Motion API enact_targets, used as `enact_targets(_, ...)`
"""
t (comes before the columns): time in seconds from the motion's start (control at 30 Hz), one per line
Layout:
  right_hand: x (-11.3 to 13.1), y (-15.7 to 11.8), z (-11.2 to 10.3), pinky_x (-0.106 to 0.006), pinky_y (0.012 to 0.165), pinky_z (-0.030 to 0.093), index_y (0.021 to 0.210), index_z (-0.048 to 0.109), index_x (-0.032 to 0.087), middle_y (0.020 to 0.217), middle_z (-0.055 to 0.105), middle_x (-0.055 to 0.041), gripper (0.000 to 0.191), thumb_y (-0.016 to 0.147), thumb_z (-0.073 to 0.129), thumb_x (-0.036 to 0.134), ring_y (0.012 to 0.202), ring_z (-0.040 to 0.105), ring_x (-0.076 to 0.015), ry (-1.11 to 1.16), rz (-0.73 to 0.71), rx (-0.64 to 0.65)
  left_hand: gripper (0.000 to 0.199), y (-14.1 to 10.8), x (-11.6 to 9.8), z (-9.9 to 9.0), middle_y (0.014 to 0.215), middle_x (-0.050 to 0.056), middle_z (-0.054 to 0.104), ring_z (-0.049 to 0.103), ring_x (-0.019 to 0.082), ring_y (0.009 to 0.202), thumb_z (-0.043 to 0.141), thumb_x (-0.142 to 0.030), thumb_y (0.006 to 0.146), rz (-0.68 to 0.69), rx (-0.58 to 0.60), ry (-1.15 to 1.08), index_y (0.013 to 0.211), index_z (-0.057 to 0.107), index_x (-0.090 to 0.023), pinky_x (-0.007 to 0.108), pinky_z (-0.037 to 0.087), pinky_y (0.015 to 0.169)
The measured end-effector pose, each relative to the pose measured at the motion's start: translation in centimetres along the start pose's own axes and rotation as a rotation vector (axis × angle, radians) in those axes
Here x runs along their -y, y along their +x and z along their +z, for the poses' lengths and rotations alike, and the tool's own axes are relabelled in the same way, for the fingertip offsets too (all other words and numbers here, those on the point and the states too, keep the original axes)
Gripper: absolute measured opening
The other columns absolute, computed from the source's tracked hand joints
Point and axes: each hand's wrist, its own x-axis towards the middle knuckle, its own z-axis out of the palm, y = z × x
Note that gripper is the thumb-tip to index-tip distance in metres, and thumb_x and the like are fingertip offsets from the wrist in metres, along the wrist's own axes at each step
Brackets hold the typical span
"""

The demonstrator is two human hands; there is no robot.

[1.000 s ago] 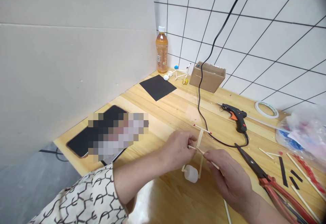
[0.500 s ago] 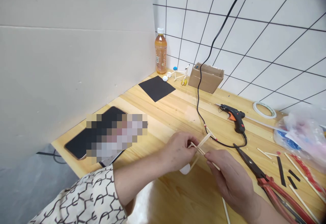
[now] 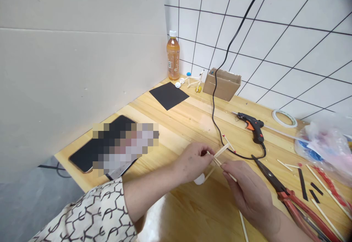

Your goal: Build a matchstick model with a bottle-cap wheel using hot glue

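Observation:
My left hand (image 3: 192, 163) is closed, its thumb and fingers pinching a small frame of thin wooden sticks (image 3: 221, 150). A crosspiece with red-tipped ends (image 3: 229, 143) sits at the frame's far end. Below my left fingers shows a white round disc (image 3: 199, 179), close to another stick of the frame. My right hand (image 3: 247, 190) is closed on a thin wooden stick (image 3: 232, 177), whose upper end meets the frame at my left fingertips. Fingers hide the exact contact, so whether the two are joined I cannot tell.
To the right lie a black glue gun (image 3: 254, 126), red-handled pliers (image 3: 286, 194), a tape roll (image 3: 284, 118) and a plastic bag (image 3: 327, 143). Farther back are a bottle (image 3: 173, 60), a small stick model (image 3: 194, 80), a cardboard box (image 3: 222, 84) and black sheet (image 3: 168, 95). A phone (image 3: 82, 156) lies left.
The stick frame has turned slightly in my left hand, its red-tipped end shifting a little right and the white disc rising slightly. Both hands stay in nearly the same place.

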Motion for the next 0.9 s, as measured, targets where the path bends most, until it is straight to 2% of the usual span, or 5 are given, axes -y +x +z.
enact_targets(0.13,0.0,0.1,0.0,-0.033,0.067,0.049,0.103,0.055,0.017,0.084,0.064,-0.0078,0.026,0.081,0.048,0.004,0.076,0.061,-0.0184,-0.006,-0.005,-0.01,0.022,0.0,0.2,0.1,0.055,-0.003,0.048,0.042,0.009,0.055,0.046,-0.018,0.072,0.01,0.0,-0.006,0.076,0.066,-0.011,0.02,0.033,0.051)
enact_targets(0.4,0.2,0.1,-0.1,-0.033,0.066,0.048,0.104,0.054,0.015,0.084,0.063,-0.0096,0.031,0.078,0.047,-0.001,0.078,0.059,-0.0194,-0.03,-0.04,0.009,0.022,0.2,0.7,0.4,0.064,0.001,0.061,0.055,0.013,0.062,0.047,-0.021,0.072,0.006,0.0,-0.069,0.077,0.067,-0.012,0.022,0.04,0.056)
enact_targets(0.7,0.5,0.6,-0.3,-0.032,0.064,0.048,0.101,0.056,0.018,0.08,0.064,-0.0081,0.029,0.08,0.045,0.002,0.073,0.06,-0.0188,-0.047,-0.035,-0.011,0.021,0.2,1.0,0.5,0.06,-0.001,0.058,0.051,0.01,0.055,0.048,-0.019,0.073,0.025,0.013,-0.12,0.078,0.067,-0.012,0.019,0.036,0.05)
enact_targets(0.9,0.4,0.6,-0.5,-0.033,0.064,0.049,0.105,0.055,0.017,0.081,0.064,-0.0085,0.033,0.078,0.046,0.0,0.075,0.06,-0.0192,-0.034,-0.053,-0.01,0.019,0.1,0.5,0.5,0.058,-0.002,0.054,0.048,0.009,0.056,0.049,-0.016,0.072,0.02,0.016,-0.149,0.075,0.067,-0.012,0.018,0.037,0.052)
